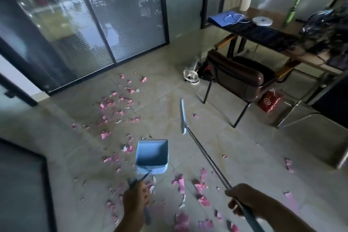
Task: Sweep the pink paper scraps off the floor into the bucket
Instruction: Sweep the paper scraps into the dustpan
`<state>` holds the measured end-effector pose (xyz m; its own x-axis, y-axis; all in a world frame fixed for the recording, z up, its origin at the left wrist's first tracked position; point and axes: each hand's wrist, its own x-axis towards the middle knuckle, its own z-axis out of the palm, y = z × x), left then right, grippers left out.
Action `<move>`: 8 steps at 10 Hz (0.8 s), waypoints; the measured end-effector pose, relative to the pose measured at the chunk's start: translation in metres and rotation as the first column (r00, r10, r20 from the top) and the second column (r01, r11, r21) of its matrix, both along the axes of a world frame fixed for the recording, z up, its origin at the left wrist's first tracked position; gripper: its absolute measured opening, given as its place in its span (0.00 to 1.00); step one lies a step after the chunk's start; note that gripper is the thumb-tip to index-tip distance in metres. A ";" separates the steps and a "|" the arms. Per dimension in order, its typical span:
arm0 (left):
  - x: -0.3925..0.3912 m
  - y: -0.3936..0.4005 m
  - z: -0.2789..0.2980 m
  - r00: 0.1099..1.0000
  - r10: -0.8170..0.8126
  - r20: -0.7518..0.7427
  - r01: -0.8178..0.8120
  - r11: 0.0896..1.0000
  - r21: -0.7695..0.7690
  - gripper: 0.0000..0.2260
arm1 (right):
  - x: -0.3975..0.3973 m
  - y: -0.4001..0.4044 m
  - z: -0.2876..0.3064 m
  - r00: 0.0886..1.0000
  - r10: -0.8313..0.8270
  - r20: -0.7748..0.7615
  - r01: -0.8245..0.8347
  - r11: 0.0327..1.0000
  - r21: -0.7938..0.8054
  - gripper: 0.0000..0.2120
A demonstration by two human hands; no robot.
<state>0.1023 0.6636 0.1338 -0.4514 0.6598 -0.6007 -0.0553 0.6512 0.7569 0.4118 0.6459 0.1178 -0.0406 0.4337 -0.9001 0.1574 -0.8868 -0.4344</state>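
1. The container we've got in view is the blue dustpan (152,156), held out over the floor (216,137) with its open mouth pointing away from us. The inside looks bare, no scraps that we can make out.
2. Our left hand (136,200) has its fingers (146,197) clenched around the dustpan's handle, low in the frame.
3. Our right hand (243,198) is grasping the broom pole (207,158), fingers wrapped right round the metal. The pole runs up and to the left, away from us, to the broom head (183,117), which shows edge-on as a thin strip, just right of the dustpan and apart from it.
4. The pink paper scraps (114,105) are all over the floor: a big scatter toward the glass doors (94,24), more beside the dustpan, and a bunch around and between our hands.
5. Off to the right there's a dark chair (235,73) pushed up by a surface (278,19) with a green bottle (291,10) on it, and a red bag (270,102) under the chair's side.
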 end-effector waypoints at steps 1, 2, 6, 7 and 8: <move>0.005 0.032 -0.004 0.958 0.253 0.132 -0.251 0.967 -0.037 0.15 | 0.001 0.026 -0.031 0.942 0.145 0.303 -0.154 0.988 0.004 0.14; 0.002 0.058 -0.016 0.910 0.381 0.161 -0.380 0.924 -0.043 0.16 | -0.002 0.061 -0.048 0.853 0.289 0.435 -0.335 0.942 0.031 0.21; 0.040 0.224 0.011 0.805 0.562 0.192 -0.578 0.815 0.038 0.13 | 0.052 0.286 -0.085 0.854 0.303 0.423 -0.377 0.921 0.102 0.12; 0.046 0.267 0.019 0.767 0.615 0.186 -0.633 0.772 0.061 0.13 | 0.041 0.345 -0.086 0.857 0.331 0.394 -0.409 0.903 0.131 0.15; 0.038 0.305 0.020 0.743 0.646 0.178 -0.664 0.745 0.068 0.12 | 0.018 0.400 -0.084 0.886 0.325 0.332 -0.393 0.905 0.162 0.14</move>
<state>0.1402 0.9684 0.1534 -0.7197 0.3014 -0.6255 -0.5407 0.3218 0.7772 0.4300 1.0455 0.0341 0.0166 0.6263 -0.7794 0.5956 -0.6323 -0.4954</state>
